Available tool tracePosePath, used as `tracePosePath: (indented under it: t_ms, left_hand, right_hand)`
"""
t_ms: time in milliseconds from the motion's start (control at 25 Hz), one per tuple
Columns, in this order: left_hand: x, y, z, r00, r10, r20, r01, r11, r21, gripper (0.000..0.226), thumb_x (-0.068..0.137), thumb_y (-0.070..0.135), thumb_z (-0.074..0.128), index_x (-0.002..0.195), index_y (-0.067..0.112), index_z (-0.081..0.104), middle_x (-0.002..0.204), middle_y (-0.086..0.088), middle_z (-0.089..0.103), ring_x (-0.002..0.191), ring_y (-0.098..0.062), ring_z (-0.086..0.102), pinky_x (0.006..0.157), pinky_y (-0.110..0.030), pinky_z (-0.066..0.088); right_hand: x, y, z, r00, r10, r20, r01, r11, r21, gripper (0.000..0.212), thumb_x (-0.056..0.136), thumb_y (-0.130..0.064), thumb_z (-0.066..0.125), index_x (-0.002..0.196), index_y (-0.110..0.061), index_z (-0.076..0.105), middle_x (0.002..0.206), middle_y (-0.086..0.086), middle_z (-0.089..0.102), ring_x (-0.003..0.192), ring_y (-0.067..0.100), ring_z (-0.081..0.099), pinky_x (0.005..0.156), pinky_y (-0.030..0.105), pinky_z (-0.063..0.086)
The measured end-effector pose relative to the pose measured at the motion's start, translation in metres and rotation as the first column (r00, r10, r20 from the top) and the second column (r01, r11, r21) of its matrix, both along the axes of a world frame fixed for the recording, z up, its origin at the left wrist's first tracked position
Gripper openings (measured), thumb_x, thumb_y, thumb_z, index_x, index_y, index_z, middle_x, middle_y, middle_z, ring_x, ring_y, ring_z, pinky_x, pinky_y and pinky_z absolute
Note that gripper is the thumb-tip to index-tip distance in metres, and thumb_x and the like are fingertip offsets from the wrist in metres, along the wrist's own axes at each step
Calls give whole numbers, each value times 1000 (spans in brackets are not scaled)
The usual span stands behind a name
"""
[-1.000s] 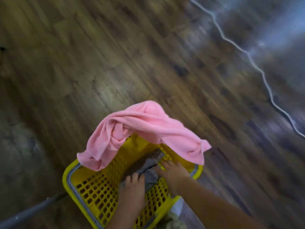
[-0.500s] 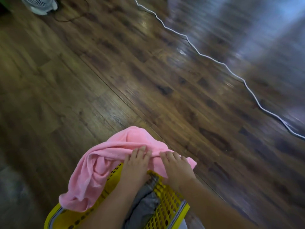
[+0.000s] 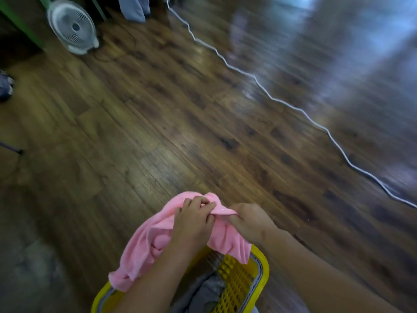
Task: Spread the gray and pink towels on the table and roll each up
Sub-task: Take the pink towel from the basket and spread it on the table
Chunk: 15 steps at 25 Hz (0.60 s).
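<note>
The pink towel (image 3: 158, 236) is now bunched and lifted in both hands, where half a second ago the fingers only lay flat on top of it and a second ago they were down in the basket on the gray cloth; the grip has gone from resting to gathering, which suggests the pink one is being taken out first. It hangs crumpled over the far rim of the yellow basket (image 3: 259, 269), soft and thick-looking terry, with one tail drooping past the left side and another fold draped over the right rim. The left hand (image 3: 191, 224) is clenched around a ridge of the fabric near its upper edge, and the right hand (image 3: 250, 222) pinches the same ridge just beside it. The gray towel (image 3: 203, 294) lies loose inside the basket, below the forearms. Beyond lies wooden flooring (image 3: 158, 109), with a white cable (image 3: 293, 107) snaking across it and a small white fan (image 3: 72, 27) at the far left. No table shows, so spreading has not begun.
</note>
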State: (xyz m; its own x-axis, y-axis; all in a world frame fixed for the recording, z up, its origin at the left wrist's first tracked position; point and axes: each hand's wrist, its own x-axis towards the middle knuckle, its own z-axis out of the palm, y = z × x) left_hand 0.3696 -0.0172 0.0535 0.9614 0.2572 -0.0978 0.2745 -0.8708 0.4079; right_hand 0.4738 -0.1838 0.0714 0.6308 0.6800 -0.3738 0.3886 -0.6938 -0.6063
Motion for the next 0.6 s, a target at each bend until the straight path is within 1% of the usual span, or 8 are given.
tracePosePath:
  t_ms: [80, 160, 280, 360, 440, 480, 560, 600]
  left_hand:
    - [7, 20, 67, 994, 4, 113, 13, 988, -153, 42, 88, 38, 38, 118, 34, 67, 119, 11, 57, 107, -16, 50, 87, -41, 46]
    - [15, 38, 143, 983, 42, 178, 20, 942, -335, 38, 89, 35, 41, 112, 32, 71, 109, 13, 63, 103, -9, 55, 88, -32, 46]
    - [21, 57, 272, 960, 187, 210, -68, 878, -474, 23, 90, 34, 44, 85, 34, 66, 77, 13, 65, 73, -5, 58, 66, -34, 45]
    - [10, 69, 346, 931, 256, 259, -103, 868, -487, 22, 88, 45, 56, 75, 26, 56, 65, 11, 56, 62, -6, 50, 59, -33, 40]
    - [-10, 82, 412, 941, 192, 279, -93, 939, -331, 33, 75, 52, 71, 80, 22, 58, 67, 10, 58, 62, -8, 53, 56, -31, 41]
    - [-24, 88, 442, 950, 131, 283, -85, 982, -170, 34, 72, 51, 71, 82, 21, 60, 70, 7, 61, 67, -14, 59, 57, -34, 44]
    - [-43, 96, 488, 943, 31, 331, -92, 981, 170, 28, 73, 44, 60, 77, 17, 59, 72, -2, 58, 70, -30, 61, 55, -38, 44]
    - [-50, 102, 509, 931, 33, 364, -139, 954, 267, 26, 73, 40, 55, 73, 15, 59, 71, -5, 55, 69, -35, 59, 53, -38, 42]
  right_hand:
    - [10, 13, 73, 998, 9, -70, -3, 996, 87, 22, 87, -26, 48, 66, -27, 56, 66, -9, 63, 65, 11, 55, 62, 36, 46]
    - [22, 30, 140, 995, 31, -94, -13, 982, 187, 20, 82, -26, 46, 67, -22, 58, 65, -6, 62, 63, 10, 53, 63, 37, 46]
    - [39, 68, 252, 997, 59, -43, -41, 940, 340, 22, 75, -27, 43, 68, -12, 59, 62, -1, 60, 59, 7, 50, 61, 36, 46]
    - [43, 89, 338, 992, 116, 44, -124, 908, 401, 18, 73, -23, 44, 67, -15, 59, 60, -7, 56, 59, 1, 50, 58, 23, 42]
    - [43, 101, 427, 970, 208, 129, -242, 880, 409, 18, 76, -19, 46, 67, -10, 58, 59, -7, 52, 58, 1, 49, 55, 16, 36]
    - [37, 106, 472, 940, 286, 184, -337, 863, 377, 18, 78, -18, 46, 67, -9, 56, 61, -5, 51, 58, 3, 48, 55, 18, 36]
    - [20, 112, 544, 839, 431, 332, -525, 803, 282, 20, 78, -24, 46, 67, -10, 56, 66, 0, 56, 63, 9, 51, 61, 27, 41]
    - [11, 113, 578, 785, 473, 399, -585, 778, 230, 24, 79, -29, 48, 70, -10, 58, 70, 3, 59, 67, 13, 53, 65, 31, 43]
